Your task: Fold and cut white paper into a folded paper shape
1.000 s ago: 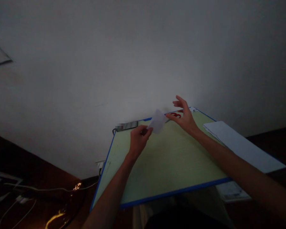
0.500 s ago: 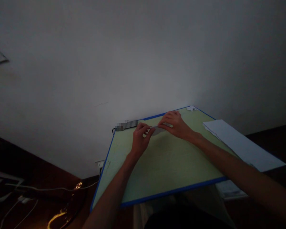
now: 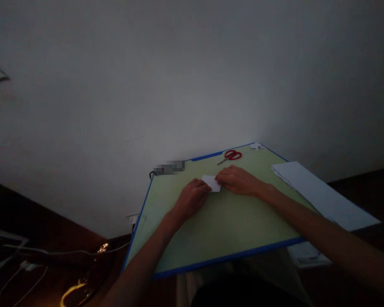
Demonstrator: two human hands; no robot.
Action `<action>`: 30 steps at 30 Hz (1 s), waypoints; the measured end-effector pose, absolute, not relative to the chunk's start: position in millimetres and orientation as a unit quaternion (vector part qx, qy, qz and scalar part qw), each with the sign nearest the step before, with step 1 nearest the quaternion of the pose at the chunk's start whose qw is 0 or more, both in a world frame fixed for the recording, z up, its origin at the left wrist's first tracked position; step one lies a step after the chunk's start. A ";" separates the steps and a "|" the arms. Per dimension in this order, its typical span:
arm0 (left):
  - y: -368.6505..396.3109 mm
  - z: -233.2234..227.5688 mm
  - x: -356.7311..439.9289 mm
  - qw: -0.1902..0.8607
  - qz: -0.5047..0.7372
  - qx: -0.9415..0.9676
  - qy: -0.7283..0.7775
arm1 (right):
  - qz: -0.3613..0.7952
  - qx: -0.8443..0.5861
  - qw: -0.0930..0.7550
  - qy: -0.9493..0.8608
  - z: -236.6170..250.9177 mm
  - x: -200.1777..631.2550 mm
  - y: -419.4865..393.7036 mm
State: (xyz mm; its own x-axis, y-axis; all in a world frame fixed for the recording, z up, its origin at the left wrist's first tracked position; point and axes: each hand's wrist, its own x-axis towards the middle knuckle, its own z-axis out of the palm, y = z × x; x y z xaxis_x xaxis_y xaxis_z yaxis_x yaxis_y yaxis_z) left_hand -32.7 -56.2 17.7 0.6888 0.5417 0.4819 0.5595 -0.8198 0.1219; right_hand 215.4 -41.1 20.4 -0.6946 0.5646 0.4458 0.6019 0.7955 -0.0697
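While the left hand (image 3: 194,196) and right hand (image 3: 236,179) grip opposite edges, small white paper (image 3: 211,183) sits just nearside-left of red-handled scissors (image 3: 233,155). Likely light and easily creased, it suits gentle edge holds.

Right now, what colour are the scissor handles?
The scissor handles are red, seen best in the head view.

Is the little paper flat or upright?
Flat, apparently: the paper lies broad face up on the tabletop between left hand and right hand.

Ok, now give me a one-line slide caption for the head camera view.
Left hand and right hand hold a small white paper at a blue-edged table, red-handled scissors beyond.
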 end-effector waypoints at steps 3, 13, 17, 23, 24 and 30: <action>-73.8 10.0 -37.6 -0.010 -0.223 -0.924 -0.311 | -0.058 -0.308 0.152 -0.937 12.9 212.0 -61.2; -94.3 1.1 -42.6 -0.020 -0.198 -0.917 -0.345 | -0.083 -0.338 0.149 -0.926 -3.8 202.1 -113.4; -97.3 -0.8 -39.9 -0.017 -0.162 -0.922 -0.350 | -0.052 -0.328 0.178 -0.926 -9.3 195.2 -119.3; -94.5 2.5 -37.5 0.010 -0.154 -0.925 -0.348 | -0.018 -0.346 0.179 -0.921 -7.3 195.3 -118.0; -93.7 2.6 -37.5 0.015 -0.153 -0.925 -0.346 | -0.014 -0.348 0.174 -0.921 -5.5 195.6 -117.2; -90.1 4.8 -31.5 0.024 -0.124 -0.921 -0.369 | -0.005 -0.354 0.149 -0.923 4.1 192.4 -108.5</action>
